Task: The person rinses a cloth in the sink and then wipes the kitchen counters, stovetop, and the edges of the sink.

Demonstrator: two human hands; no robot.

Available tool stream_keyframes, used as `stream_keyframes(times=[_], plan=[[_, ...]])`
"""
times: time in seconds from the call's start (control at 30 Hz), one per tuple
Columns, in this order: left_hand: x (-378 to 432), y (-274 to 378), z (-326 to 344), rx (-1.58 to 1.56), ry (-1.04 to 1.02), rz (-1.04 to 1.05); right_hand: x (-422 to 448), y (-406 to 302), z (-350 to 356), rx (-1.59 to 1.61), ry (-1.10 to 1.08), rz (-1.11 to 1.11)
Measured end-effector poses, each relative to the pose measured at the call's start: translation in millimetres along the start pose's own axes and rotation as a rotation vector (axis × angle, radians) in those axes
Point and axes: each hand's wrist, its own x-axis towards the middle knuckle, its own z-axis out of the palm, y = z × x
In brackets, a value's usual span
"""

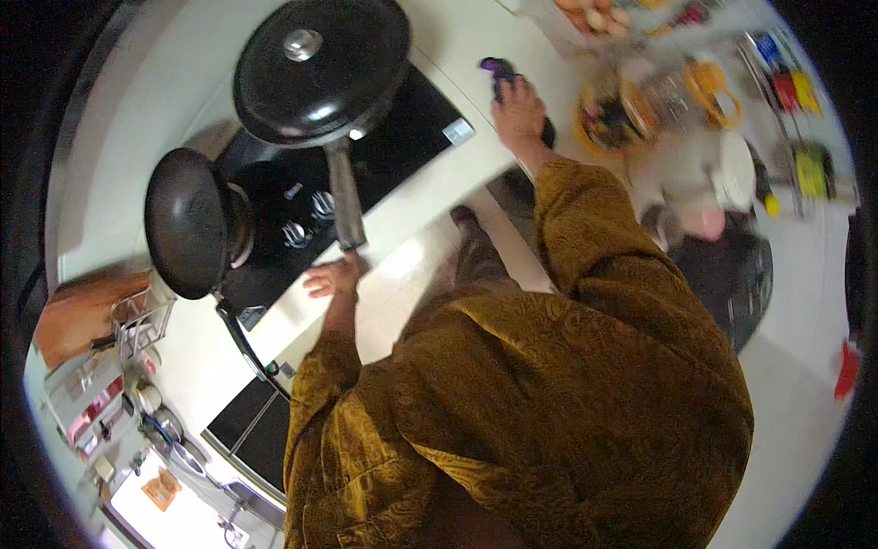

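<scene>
My left hand is at the counter's front edge, fingers spread, just below the handle end of a large black frying pan. Whether it touches that handle is unclear. A dark domed lid with a metal knob covers this pan on the black cooktop. On the white counter right of the cooktop, my right hand lies over a black and purple item; its kind and whether my fingers close on it are unclear. A second black pan leans tilted at the cooktop's left side.
Blurred jars with orange lids, eggs and a white container are at the right. A wire rack stands at the left beyond the tilted pan. A sink is at lower left.
</scene>
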Motion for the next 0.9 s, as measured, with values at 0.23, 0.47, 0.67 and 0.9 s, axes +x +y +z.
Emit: stream_keyframes(times=[0.23, 0.47, 0.67, 0.9], plan=[[-27, -46, -91, -0.219, -0.367, 0.331, -182, 46, -53, 0.080, -0.086, 0.012], [-4, -71, -87, -0.164, -0.388, 0.481, -314, 159, -63, -0.047, -0.312, 0.586], [28, -81, -57, 0.055, -0.088, 0.682, -330, 148, -41, -0.207, -0.180, 0.651], [11, -72, -74, 0.163, -0.175, 0.618, -197, 105, -42, 0.004, -0.154, 0.450]])
